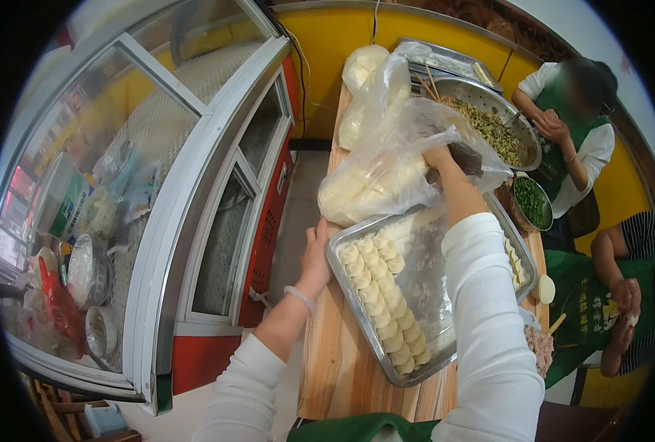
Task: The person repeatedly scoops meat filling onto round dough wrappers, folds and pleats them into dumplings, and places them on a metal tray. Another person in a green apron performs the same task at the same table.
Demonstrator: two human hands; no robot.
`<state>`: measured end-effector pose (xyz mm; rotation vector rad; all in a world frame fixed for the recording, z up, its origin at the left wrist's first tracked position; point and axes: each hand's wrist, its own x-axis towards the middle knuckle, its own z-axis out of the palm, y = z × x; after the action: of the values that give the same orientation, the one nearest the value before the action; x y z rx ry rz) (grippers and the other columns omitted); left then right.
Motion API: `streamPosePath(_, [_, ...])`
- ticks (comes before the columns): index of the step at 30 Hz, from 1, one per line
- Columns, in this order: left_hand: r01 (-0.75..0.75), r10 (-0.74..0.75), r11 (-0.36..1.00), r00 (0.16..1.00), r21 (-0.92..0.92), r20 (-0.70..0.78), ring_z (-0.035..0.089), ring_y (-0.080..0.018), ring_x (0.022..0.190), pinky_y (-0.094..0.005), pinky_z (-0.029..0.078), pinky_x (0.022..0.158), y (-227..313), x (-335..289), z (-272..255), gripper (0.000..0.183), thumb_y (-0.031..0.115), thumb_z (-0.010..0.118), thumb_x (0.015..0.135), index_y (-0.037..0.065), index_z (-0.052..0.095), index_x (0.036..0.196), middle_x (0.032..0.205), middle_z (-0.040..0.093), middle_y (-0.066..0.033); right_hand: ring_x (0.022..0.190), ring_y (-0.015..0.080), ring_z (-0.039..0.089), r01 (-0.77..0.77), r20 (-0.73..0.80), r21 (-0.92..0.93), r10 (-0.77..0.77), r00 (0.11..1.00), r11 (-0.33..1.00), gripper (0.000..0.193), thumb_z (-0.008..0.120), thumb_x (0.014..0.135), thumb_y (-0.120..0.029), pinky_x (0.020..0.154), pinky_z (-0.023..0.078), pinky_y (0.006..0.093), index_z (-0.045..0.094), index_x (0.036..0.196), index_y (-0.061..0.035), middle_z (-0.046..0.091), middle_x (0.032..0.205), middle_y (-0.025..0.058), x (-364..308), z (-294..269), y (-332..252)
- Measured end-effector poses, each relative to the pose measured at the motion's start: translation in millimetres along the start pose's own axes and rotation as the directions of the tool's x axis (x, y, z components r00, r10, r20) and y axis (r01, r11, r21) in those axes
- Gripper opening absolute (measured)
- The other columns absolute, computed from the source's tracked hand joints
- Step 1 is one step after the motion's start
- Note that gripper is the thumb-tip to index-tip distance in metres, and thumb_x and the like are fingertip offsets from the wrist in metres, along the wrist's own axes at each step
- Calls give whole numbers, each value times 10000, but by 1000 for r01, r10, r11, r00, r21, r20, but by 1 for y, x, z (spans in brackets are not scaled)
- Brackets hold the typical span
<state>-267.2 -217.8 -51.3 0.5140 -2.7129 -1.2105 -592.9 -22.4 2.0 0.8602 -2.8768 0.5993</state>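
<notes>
While the right hand reaches into the clear plastic bag (I cannot tell its grip) at the far edge of the metal dumpling tray, the left hand hangs loosely spread by the left edge of the wooden table

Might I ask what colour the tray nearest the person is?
The tray is silver-grey; the head view shows it best.

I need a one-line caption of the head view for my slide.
Right hand in a plastic bag, left hand near it, beside a tray of dumplings.
</notes>
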Motion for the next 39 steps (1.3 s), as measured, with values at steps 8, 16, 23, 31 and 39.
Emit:
streamPosePath(8, [-32, 32, 999, 999, 5, -27, 465, -403, 1132, -447, 399, 933, 4, -1, 0, 651, 265, 531, 833, 139, 200, 1379, 1297, 341, -182, 984, 227, 574, -125, 145, 321, 81, 986, 939, 391, 578, 842, -253, 853, 442, 335, 566, 1186, -66, 614, 1109, 137, 14, -16, -24])
streamPosePath(16, [-10, 10, 1000, 1000, -1, -16, 464, -399, 1127, -449, 400, 931, 8, -2, -1, 636, 248, 531, 833, 132, 224, 1377, 1292, 341, -178, 936, 226, 586, -131, 47, 207, 124, 991, 970, 370, 606, 816, -215, 810, 461, 362, 589, 1159, -76, 632, 1059, 118, 15, -18, -20])
streamPosePath(23, [-44, 44, 999, 999, -11, -21, 470, -391, 1123, -450, 408, 920, 2, 0, 2, 620, 225, 509, 843, 133, 218, 1383, 1292, 342, -177, 953, 246, 583, -105, 324, 83, 73, 943, 991, 372, 653, 774, -203, 821, 463, 369, 606, 1129, -101, 631, 1063, 108, 24, -32, -28])
streamPosePath(31, [-2, 2, 1000, 1000, 0, 10, 441, -371, 1151, -394, 388, 943, 9, -1, -2, 602, 231, 504, 860, 108, 230, 1382, 1272, 350, -171, 943, 243, 587, -147, 369, 5, 134, 920, 989, 375, 652, 775, -214, 810, 472, 375, 605, 1131, -104, 630, 1062, 104, 24, -35, -17])
streamPosePath(39, [-28, 28, 1000, 999, 9, -14, 489, -393, 1094, -470, 416, 878, 5, -2, 1, 567, 239, 495, 849, 147, 252, 1353, 1261, 368, -164, 934, 240, 590, -145, 381, -13, 139, 914, 989, 378, 652, 776, -225, 799, 482, 381, 605, 1133, -108, 629, 1061, 101, 28, -32, -19])
